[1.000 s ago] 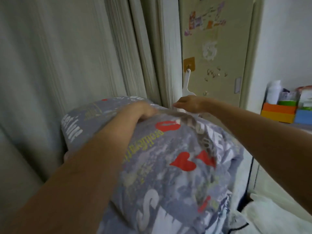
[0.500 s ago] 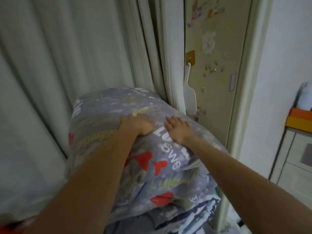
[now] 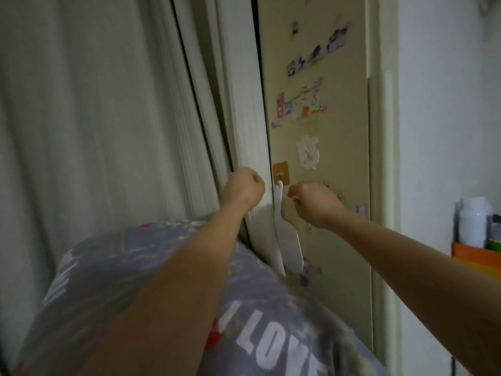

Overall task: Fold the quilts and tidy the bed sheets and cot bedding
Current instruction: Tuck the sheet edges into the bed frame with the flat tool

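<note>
Pale curtain [image 3: 95,118] left, stickered beige door [image 3: 325,213] right. Folded grey printed quilt [image 3: 260,321] low in front, under both forearms. Left hand [image 3: 244,189] and right hand [image 3: 315,203] raised above it, fingers curled, empty.

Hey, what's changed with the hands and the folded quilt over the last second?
Both hands have lifted off the folded quilt and gone up toward the door. The left hand is now at the curtain edge with fingers curled; the right hand, fingers also curled, is beside the white paddle on the hook. What either holds, if anything, isn't clear. The quilt stays piled against the curtain, and the paddle still hangs.
</note>
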Demonstrator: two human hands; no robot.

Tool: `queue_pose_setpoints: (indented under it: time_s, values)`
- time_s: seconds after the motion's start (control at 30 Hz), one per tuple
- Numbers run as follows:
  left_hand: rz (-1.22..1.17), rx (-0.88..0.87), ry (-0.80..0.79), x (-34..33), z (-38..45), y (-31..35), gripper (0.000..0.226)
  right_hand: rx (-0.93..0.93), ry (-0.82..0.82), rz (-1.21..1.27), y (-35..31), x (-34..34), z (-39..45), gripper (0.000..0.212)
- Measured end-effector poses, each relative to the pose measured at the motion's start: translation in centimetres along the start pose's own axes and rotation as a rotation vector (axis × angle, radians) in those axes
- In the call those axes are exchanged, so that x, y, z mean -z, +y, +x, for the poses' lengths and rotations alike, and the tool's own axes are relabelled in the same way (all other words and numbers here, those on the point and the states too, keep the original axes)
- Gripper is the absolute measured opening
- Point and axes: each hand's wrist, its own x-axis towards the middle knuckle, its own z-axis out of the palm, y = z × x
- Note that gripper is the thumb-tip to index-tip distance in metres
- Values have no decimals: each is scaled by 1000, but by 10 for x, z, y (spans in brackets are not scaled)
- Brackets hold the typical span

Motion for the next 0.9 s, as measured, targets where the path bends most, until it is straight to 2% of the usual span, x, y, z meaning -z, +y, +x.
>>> queue_pose_setpoints:
  time_s: [0.07,0.17,0.27,0.3,0.47,0.57,0.63,0.7,0.8,0.9]
  values:
    - [-172,68,-11,-15,23,-7,25,153,42,-228,14,5,26,42]
    - [-135,24,-79,-53,43,-24,28,337,-2,-551,25,6,63,51]
    - [-212,-58,-46,-84,39,-32,9,435,-94,-849,26,3,72,52]
    - [-231,-57,-37,-92,38,-33,16,430,-124,-880,27,1,71,52]
    - [-69,4,-156,-106,41,-40,26,405,-195,-886,29,0,70,55]
    - [-13,-54,-262,-106,48,-44,28,401,-195,-865,32,-1,71,55]
    - [-25,-122,-250,-104,49,-50,27,402,-182,-819,33,-1,71,54]
    - [-78,-161,-189,-101,45,-58,26,401,-155,-766,35,-2,70,53]
    - [-213,-175,-241,-96,46,-64,25,405,-141,-758,36,-4,71,53]
    - [-535,-2,-292,-84,53,-60,29,420,-141,-786,37,-6,72,55]
